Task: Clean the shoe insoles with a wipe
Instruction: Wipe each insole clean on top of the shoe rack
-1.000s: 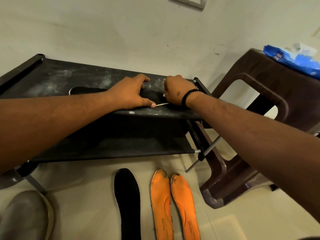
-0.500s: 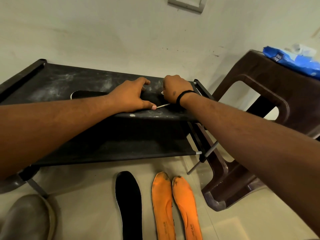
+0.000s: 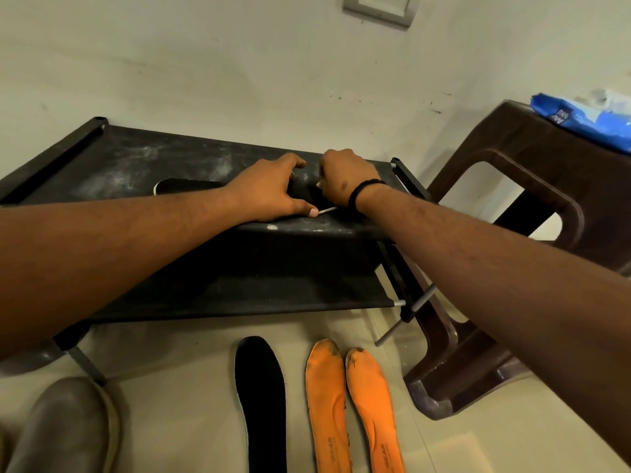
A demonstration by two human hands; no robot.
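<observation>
A black insole (image 3: 184, 186) lies along the top shelf of a dusty black shoe rack (image 3: 119, 158). My left hand (image 3: 269, 192) spans its width, thumb on the near white edge and fingers curled over the far edge. Just to the right, my right hand (image 3: 345, 179) is a closed fist pressed on the same insole, with a scrap of white wipe (image 3: 319, 183) showing at the fingers. The rest of the wipe is hidden. On the floor below lie another black insole (image 3: 261, 401) and two dirty orange insoles (image 3: 327, 404) (image 3: 372, 407).
A brown plastic stool (image 3: 495, 172) stands right of the rack, with a blue wipe pack (image 3: 587, 121) on its seat. A grey shoe (image 3: 65, 428) sits on the floor at the bottom left. The wall is directly behind the rack.
My right fist has shifted slightly toward the left hand on the insole. The left hand keeps its hold. The view has tilted a little.
</observation>
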